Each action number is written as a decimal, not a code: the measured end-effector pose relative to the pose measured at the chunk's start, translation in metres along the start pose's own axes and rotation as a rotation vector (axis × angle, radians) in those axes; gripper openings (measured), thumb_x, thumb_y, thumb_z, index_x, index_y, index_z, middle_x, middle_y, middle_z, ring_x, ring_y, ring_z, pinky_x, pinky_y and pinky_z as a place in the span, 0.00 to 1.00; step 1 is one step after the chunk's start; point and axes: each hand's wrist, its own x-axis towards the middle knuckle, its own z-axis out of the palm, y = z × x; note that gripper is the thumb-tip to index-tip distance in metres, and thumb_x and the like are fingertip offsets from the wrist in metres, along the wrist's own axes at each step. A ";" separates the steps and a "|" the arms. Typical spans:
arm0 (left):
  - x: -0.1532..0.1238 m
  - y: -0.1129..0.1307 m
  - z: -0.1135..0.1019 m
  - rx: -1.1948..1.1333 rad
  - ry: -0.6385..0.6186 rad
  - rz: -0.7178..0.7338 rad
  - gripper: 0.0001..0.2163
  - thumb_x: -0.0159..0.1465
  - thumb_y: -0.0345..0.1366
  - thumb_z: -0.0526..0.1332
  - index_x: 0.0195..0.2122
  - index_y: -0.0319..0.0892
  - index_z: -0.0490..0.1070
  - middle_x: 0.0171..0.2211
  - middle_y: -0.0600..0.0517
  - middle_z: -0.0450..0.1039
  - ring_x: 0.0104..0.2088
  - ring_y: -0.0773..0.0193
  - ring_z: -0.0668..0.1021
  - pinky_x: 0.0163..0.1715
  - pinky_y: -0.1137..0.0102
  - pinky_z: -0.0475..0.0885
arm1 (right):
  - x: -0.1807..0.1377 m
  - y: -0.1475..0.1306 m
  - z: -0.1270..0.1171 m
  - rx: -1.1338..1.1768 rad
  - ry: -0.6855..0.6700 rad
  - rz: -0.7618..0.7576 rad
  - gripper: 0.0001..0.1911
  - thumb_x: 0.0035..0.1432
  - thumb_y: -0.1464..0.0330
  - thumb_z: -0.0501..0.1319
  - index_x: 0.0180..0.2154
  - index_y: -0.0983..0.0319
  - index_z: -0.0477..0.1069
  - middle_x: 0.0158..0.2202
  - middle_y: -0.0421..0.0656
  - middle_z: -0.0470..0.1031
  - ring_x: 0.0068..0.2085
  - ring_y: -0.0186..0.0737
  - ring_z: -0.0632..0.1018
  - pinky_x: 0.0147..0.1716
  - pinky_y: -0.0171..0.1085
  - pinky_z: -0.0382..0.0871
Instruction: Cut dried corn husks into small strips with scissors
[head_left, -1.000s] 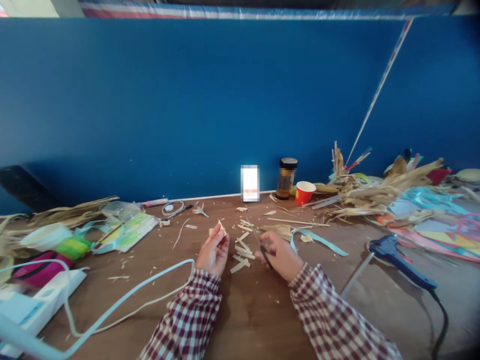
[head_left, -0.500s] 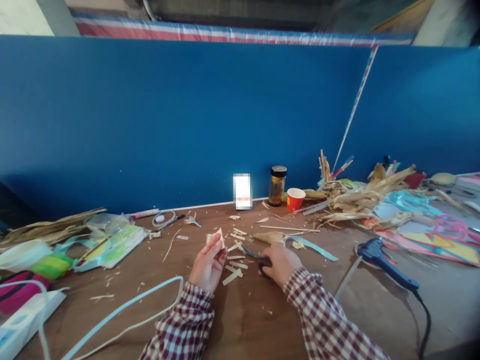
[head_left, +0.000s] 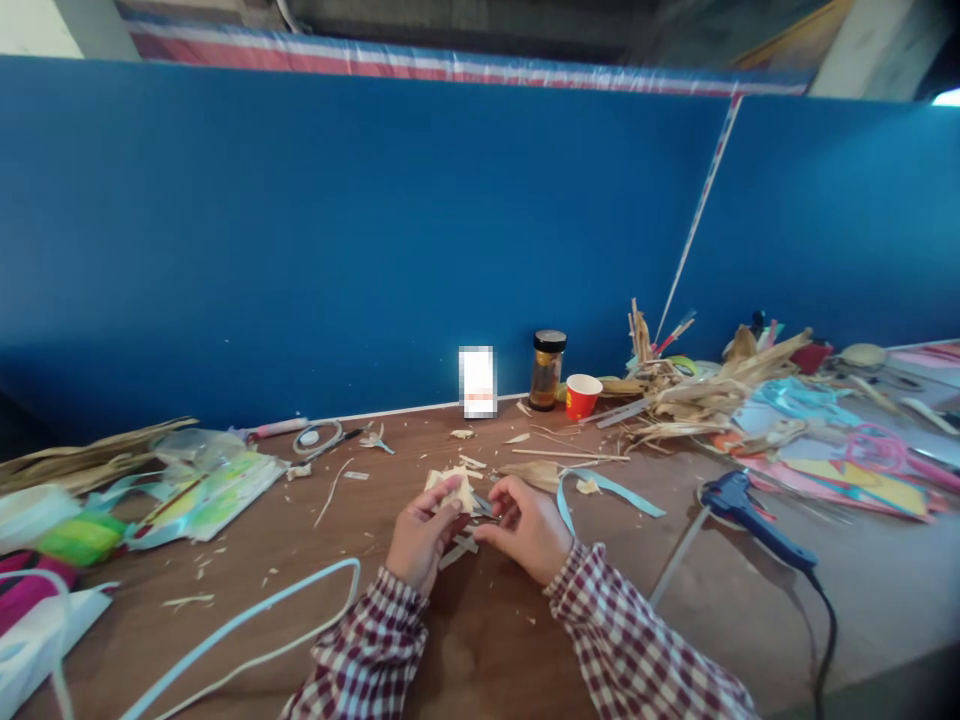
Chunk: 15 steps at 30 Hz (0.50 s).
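My left hand (head_left: 420,535) pinches a pale, folded piece of dried husk (head_left: 450,490) just above the brown table (head_left: 495,640). My right hand (head_left: 529,525) is close beside it, fingers curled and thumb reaching toward the husk. A dark grey bit, perhaps scissor blades (head_left: 482,506), shows between the two hands; whether the right hand holds it I cannot tell. Several cut husk strips (head_left: 457,550) lie under and around the hands. Both sleeves are red-and-white check.
A blue glue gun (head_left: 750,515) with its cord lies to the right. A light blue strip (head_left: 600,485), a red paper cup (head_left: 581,396) and a dark jar (head_left: 547,368) are behind. Husk piles (head_left: 712,395) fill the back right; packets and a looped cable (head_left: 247,620) sit left.
My right hand has moved left from the scissors on the table up to the husk piece. My left hand has shifted slightly right. The camera has tilted a little.
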 end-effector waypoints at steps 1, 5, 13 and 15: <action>-0.001 -0.002 0.000 0.050 -0.026 0.008 0.21 0.46 0.28 0.67 0.44 0.36 0.71 0.32 0.48 0.76 0.25 0.68 0.76 0.29 0.74 0.73 | -0.001 -0.002 0.003 0.003 0.002 -0.016 0.21 0.41 0.59 0.67 0.35 0.60 0.63 0.29 0.37 0.69 0.25 0.31 0.68 0.25 0.31 0.63; -0.003 -0.008 0.001 0.271 -0.135 0.140 0.32 0.46 0.33 0.68 0.54 0.39 0.62 0.35 0.48 0.76 0.26 0.67 0.76 0.27 0.74 0.72 | -0.001 -0.001 0.007 0.010 0.015 -0.008 0.21 0.39 0.61 0.68 0.32 0.60 0.61 0.26 0.35 0.68 0.25 0.31 0.68 0.25 0.31 0.63; -0.002 -0.010 0.000 0.307 -0.213 0.161 0.36 0.50 0.34 0.65 0.60 0.43 0.52 0.47 0.46 0.71 0.36 0.62 0.76 0.35 0.68 0.73 | 0.000 -0.002 0.005 0.177 -0.015 0.066 0.12 0.45 0.70 0.62 0.32 0.61 0.60 0.25 0.36 0.68 0.25 0.31 0.70 0.24 0.31 0.65; -0.002 -0.009 0.000 0.302 -0.187 0.153 0.36 0.50 0.34 0.65 0.60 0.43 0.52 0.47 0.46 0.71 0.36 0.62 0.76 0.35 0.67 0.74 | 0.001 -0.001 0.005 0.223 -0.029 0.090 0.11 0.46 0.70 0.61 0.33 0.61 0.59 0.26 0.37 0.69 0.25 0.32 0.71 0.25 0.31 0.66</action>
